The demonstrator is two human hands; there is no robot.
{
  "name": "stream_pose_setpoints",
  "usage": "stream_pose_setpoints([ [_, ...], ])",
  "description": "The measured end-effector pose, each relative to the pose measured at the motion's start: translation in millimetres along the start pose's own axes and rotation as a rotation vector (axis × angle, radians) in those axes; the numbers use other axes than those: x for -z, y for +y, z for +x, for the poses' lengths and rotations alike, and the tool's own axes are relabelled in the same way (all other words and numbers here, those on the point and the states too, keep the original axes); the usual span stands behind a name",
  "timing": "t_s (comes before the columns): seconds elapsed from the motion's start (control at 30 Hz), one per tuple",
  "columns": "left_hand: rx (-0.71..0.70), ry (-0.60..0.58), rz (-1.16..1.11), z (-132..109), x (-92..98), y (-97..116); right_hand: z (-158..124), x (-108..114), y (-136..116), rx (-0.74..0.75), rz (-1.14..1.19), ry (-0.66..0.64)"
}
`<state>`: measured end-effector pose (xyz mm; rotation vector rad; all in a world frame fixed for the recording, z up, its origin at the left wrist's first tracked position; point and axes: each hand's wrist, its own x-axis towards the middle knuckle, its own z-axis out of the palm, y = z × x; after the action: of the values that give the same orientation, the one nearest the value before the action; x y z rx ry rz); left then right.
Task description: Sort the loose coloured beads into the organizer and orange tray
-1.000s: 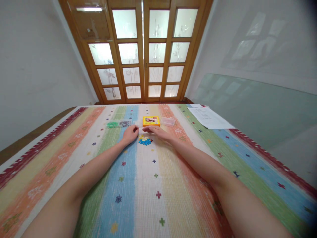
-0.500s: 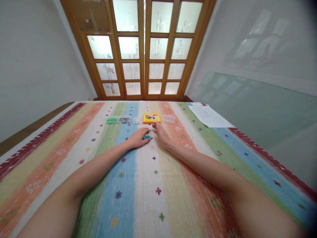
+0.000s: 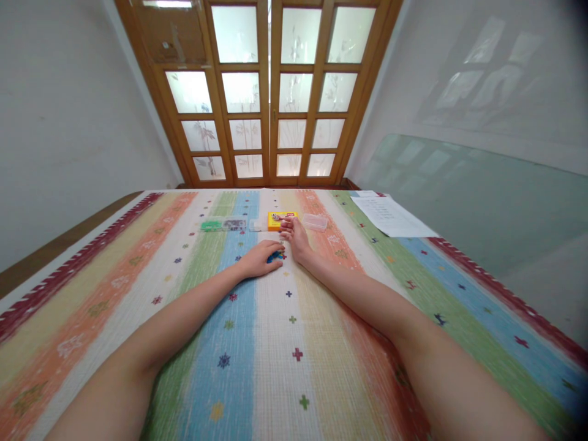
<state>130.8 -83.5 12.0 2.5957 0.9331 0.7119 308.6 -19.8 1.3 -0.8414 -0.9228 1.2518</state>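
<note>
My left hand point(image 3: 261, 260) rests on the striped tablecloth, its fingers and thumb curled round a little heap of small blue pieces point(image 3: 274, 256). The fingers partly cover the heap, and the pieces are too small to name. Just to the right, my right hand point(image 3: 297, 239) is raised with its fingers apart and nothing visible in them. Its fingertips overlap the front of a yellow box point(image 3: 274, 223) with a printed picture; whether they touch it I cannot tell.
Left of the yellow box lie clear plastic cases, one with green bits point(image 3: 211, 225) and one with dark bits point(image 3: 235, 225). A clear, shallow case point(image 3: 315, 222) sits on its right. Printed paper point(image 3: 392, 215) lies at the table's right edge, by a glass panel point(image 3: 459, 190).
My right hand has lifted slightly and its fingers now cover part of the yellow box. My left hand stays round the blue pieces. The whole view has shifted slightly.
</note>
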Motion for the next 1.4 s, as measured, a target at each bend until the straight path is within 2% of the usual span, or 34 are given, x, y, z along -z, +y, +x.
stream_pose_setpoints([
  [0.1, -0.083, -0.044, -0.023, -0.2, -0.3, 0.2, -0.4, 17.3, -11.1, -0.069, 0.007, -0.011],
  [0.2, -0.088, -0.036, -0.026, -0.2, 0.0, 0.3, -3.7, 25.5, -16.4, -0.11, 0.018, -0.083],
  [0.5, -0.089, -0.032, 0.038, -3.3, 2.4, 7.2, -5.0, 24.5, -11.4, -0.112, -0.055, -0.117],
  [0.6, -0.082, 0.003, 0.051, -1.7, 6.2, 1.9, -5.0, 26.0, -11.3, -0.112, -0.068, -0.139],
  [0.73, 0.083, 0.189, 0.15, 1.6, 31.2, -31.7, -8.0, 25.0, -13.2, -0.092, -0.105, -0.161],
  [0.83, 0.25, 0.227, 0.294, 0.5, 63.2, -72.5, -10.4, 22.9, -14.3, -0.078, -0.136, -0.162],
  [0.97, 0.419, 0.065, 0.41, -5.2, 97.3, -116.9, -12.1, 20.2, -15.6, -0.091, -0.147, -0.156],
  [1.07, 0.464, -0.001, 0.423, -8.7, 106.1, -129.7, -13.2, 18.8, -17.2, -0.101, -0.152, -0.161],
  [1.17, 0.415, 0.032, 0.398, -12.7, 107.7, -128.9, -14.5, 18.5, -18.0, -0.104, -0.176, -0.161],
  [1.3, 0.34, 0.187, 0.357, -21.3, 112.0, -113.2, -16.2, 18.8, -18.3, -0.075, -0.234, -0.18],
  [1.4, 0.288, 0.219, 0.315, -22.7, 112.9, -89.3, -17.8, 18.2, -23.4, 0.111, -0.415, -0.233],
])
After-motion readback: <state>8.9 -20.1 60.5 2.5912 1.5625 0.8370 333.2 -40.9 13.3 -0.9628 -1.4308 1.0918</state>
